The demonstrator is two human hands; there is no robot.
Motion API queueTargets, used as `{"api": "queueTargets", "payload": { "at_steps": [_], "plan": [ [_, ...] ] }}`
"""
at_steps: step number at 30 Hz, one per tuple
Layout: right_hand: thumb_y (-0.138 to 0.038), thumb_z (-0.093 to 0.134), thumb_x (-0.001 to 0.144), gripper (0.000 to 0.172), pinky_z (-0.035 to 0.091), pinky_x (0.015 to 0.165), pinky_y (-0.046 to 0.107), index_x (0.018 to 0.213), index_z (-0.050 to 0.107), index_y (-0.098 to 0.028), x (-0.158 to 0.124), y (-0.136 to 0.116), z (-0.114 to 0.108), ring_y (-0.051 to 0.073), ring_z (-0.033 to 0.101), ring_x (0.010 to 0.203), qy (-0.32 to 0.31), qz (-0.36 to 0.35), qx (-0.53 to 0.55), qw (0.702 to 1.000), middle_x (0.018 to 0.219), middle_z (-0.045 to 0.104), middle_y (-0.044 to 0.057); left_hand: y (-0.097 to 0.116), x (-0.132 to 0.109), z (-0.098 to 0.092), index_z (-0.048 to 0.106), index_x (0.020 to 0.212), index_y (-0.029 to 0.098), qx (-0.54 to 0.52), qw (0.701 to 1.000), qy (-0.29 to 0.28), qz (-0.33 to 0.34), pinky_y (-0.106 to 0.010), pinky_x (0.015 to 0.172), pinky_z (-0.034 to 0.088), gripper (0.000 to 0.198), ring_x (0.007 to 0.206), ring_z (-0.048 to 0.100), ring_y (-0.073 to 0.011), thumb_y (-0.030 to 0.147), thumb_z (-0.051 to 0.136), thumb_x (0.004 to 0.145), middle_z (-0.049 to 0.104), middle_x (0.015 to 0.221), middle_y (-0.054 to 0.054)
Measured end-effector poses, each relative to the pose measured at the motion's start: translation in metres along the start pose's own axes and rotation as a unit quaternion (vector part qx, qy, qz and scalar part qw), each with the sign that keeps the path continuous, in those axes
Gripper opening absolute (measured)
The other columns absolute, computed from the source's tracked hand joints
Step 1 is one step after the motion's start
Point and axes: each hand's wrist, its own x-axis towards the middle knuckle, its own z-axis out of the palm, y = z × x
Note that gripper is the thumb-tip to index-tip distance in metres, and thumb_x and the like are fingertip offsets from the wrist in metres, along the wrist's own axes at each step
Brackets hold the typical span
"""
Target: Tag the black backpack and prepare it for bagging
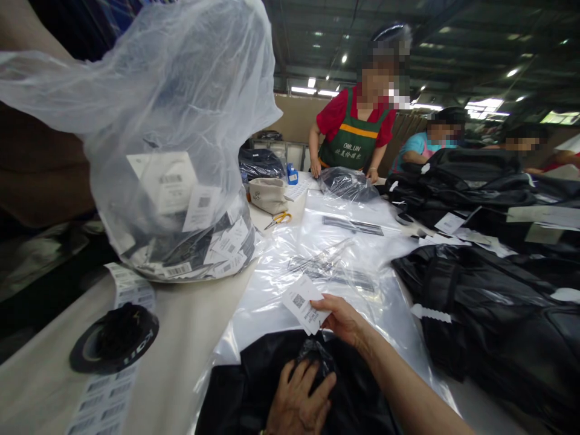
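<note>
My right hand (341, 318) pinches white paper hang tags (302, 304) by their right edge; a square code is printed on the upper one. Below it, my left hand (299, 399) rests with fingers spread on a black bag (244, 368) of smooth material. A small crumpled piece of clear plastic (313, 350) lies by its fingertips. The black bag sits on a stack of clear plastic bags (267, 290), its lower part cut off by the bottom of the view.
At left stands a big translucent sack (181, 115) of tags, near a tape roll (113, 338) and a label strip (106, 399). Yellow-handled scissors (281, 219) lie by a beige pouch (267, 194). Black bags (493, 314) are piled at right. Across the table, a person in a green apron (351, 142) handles a plastic-wrapped bundle.
</note>
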Motion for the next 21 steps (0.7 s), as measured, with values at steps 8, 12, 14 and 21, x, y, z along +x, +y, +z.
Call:
{"api": "queueTargets", "payload": {
  "at_steps": [8,12,14,21],
  "plan": [
    [-0.025,0.078,0.043,0.041,0.049,0.065,0.031,0.079,0.063,-0.015,-0.020,-0.010,-0.005,0.018,0.062,0.068,0.038,-0.124,-0.074,0.989,0.075,0.069,0.002,0.004,0.002,-0.008,0.054,0.116,0.035,-0.010,0.999,-0.038,-0.028,-0.034,0.097,0.026,0.031,0.105,0.050,-0.0155,0.039,0.047,0.087,0.062,0.109,0.003],
    [-0.040,0.071,0.057,0.030,0.045,0.054,0.027,0.070,0.061,-0.015,-0.043,0.002,-0.007,0.015,0.055,0.056,0.175,-0.204,-0.204,0.941,0.060,0.062,-0.001,0.005,0.009,-0.020,0.054,0.116,0.034,0.003,0.997,-0.074,-0.020,-0.036,0.091,0.031,0.030,0.101,0.051,-0.0162,0.035,0.037,0.091,0.062,0.108,0.003],
    [-0.042,0.067,0.061,0.028,0.042,0.050,0.025,0.069,0.060,-0.016,-0.058,0.013,-0.007,0.014,0.053,0.054,0.240,-0.215,-0.243,0.915,0.058,0.060,-0.001,0.006,0.012,-0.022,0.054,0.116,0.034,-0.003,0.997,-0.079,-0.022,-0.037,0.089,0.033,0.031,0.100,0.052,-0.0163,0.034,0.035,0.092,0.063,0.107,0.002],
    [-0.040,0.074,0.047,0.048,0.049,0.056,0.029,0.086,0.061,-0.015,-0.103,0.077,0.005,0.021,0.062,0.068,0.266,-0.022,0.028,0.963,0.075,0.068,0.006,0.010,0.015,-0.023,0.059,0.107,0.027,-0.065,0.997,-0.009,-0.047,-0.039,0.090,0.037,0.031,0.099,0.051,-0.0185,0.034,0.032,0.092,0.062,0.102,-0.001]
  ]
}}
